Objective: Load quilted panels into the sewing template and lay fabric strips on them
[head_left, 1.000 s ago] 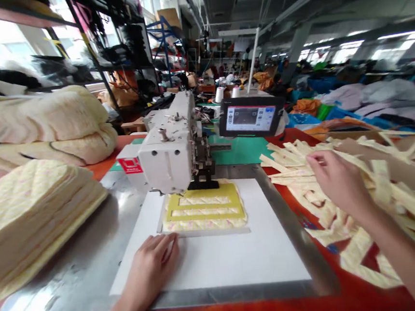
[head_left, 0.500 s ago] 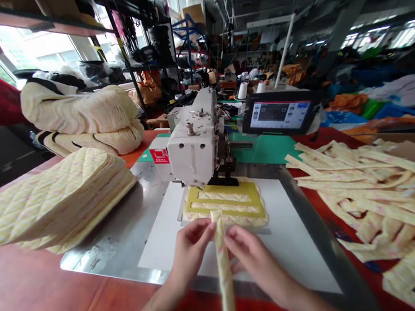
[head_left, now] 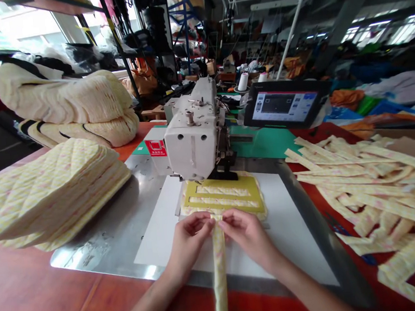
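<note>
A pale yellow patterned fabric strip (head_left: 219, 265) hangs down toward me from between my hands. My left hand (head_left: 192, 239) pinches the left side of its top end, and my right hand (head_left: 249, 234) pinches the right side. Just beyond my fingertips, a yellow slotted template (head_left: 225, 195) lies over a quilted fabric piece (head_left: 265, 208), whose edges and slot areas show. The template's back edge sits under the head of a white sewing machine (head_left: 191, 149). A white sheet (head_left: 156, 237) lies beneath on the metal plate.
Left on the table stands a stack of quilted pieces (head_left: 58, 188), with bundled padded fabric (head_left: 68, 104) behind it. To the right lies a heap of fabric strips (head_left: 381, 188), with blue-handled scissors (head_left: 368, 258) partly under it. A control screen (head_left: 285, 104) stands behind the plate.
My right hand has moved up to the strip's top end, level with my left. The view has shifted slightly. Both hands still grip the strip near the template.
</note>
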### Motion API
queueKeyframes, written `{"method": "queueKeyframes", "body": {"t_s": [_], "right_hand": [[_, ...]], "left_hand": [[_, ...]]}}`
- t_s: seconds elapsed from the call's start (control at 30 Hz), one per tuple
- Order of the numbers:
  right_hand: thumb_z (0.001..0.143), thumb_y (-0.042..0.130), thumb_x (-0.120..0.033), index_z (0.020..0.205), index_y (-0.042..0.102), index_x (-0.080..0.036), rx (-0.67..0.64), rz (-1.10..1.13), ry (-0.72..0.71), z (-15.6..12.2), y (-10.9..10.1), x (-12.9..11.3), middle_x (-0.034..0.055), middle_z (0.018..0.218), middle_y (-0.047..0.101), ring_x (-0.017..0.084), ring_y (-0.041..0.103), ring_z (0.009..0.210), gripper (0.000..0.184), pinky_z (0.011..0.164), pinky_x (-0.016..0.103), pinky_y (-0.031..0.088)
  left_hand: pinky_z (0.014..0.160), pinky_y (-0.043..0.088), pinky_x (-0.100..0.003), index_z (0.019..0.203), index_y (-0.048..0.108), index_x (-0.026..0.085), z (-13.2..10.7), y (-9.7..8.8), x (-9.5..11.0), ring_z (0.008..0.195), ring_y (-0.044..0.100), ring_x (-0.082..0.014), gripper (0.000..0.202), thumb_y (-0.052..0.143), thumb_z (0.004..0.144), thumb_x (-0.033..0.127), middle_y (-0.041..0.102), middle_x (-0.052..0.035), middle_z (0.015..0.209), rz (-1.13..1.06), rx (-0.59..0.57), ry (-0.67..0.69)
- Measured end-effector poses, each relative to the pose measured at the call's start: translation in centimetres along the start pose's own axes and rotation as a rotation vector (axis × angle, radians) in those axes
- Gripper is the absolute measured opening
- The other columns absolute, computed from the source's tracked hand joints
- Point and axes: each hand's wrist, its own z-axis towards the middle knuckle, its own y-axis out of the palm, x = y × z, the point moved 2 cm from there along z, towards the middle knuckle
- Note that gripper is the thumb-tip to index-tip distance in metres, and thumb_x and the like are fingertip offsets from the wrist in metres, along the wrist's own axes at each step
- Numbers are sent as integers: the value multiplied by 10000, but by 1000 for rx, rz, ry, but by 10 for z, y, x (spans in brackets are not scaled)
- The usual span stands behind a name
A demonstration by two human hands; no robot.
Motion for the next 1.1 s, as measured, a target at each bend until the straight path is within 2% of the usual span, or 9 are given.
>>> {"method": "queueKeyframes", "body": {"t_s": [0.13,0.27,0.4,0.6,0.7,0.83,0.97,1.1], "right_hand": [[739,781,-557,1033,617,-143,16,64,17,-1,3,0,25,848,651,61,617,768,534,678,132,521],[786,734,-531,948,639,-140,63,79,22,-4,6,-1,33,916,655,55,601,819,434,691,113,500],[809,715,-491,913,644,-135,110,51,-18,-8,8,0,25,925,634,43,588,828,378,700,94,490],[812,703,-524,869,646,-117,116,-2,-74,-10,8,7,18,845,598,18,553,731,415,645,83,468],[826,683,-548,862,662,-113,112,-14,-81,-10,7,7,27,857,610,28,587,773,437,681,86,491],[813,694,-582,945,659,-123,129,21,-30,-9,7,2,39,953,645,53,632,872,479,757,105,527],[782,732,-592,952,667,-101,85,71,64,-10,10,2,53,974,655,54,620,881,524,751,107,512],[710,824,-536,969,671,-90,117,248,123,-13,16,6,54,983,661,47,612,887,538,789,113,516]], "left_hand": [[738,541,-242,946,727,147,0,-2,0,797,665,-152,319,823,806,418,731,-59,878,-29,-20,16],[735,518,-225,880,716,146,-2,-2,0,776,627,-132,254,797,839,383,691,-40,836,1,-40,86],[727,511,-219,844,716,143,-4,-2,3,758,624,-131,247,801,827,374,686,-35,809,46,-38,88],[754,528,-224,824,718,131,-7,-1,8,775,655,-144,277,798,826,396,711,-45,807,94,-21,64],[749,530,-208,848,721,131,-8,1,5,774,662,-133,273,806,828,390,720,-43,815,59,-17,86],[754,535,-194,879,705,141,-11,4,3,787,677,-124,230,777,870,360,722,-36,839,62,-13,129],[765,538,-191,893,680,154,-15,5,3,789,670,-113,188,762,891,324,701,-18,837,57,14,185],[712,527,-175,875,644,152,-18,8,3,752,633,-98,225,798,854,314,665,-4,802,8,95,198]]}}
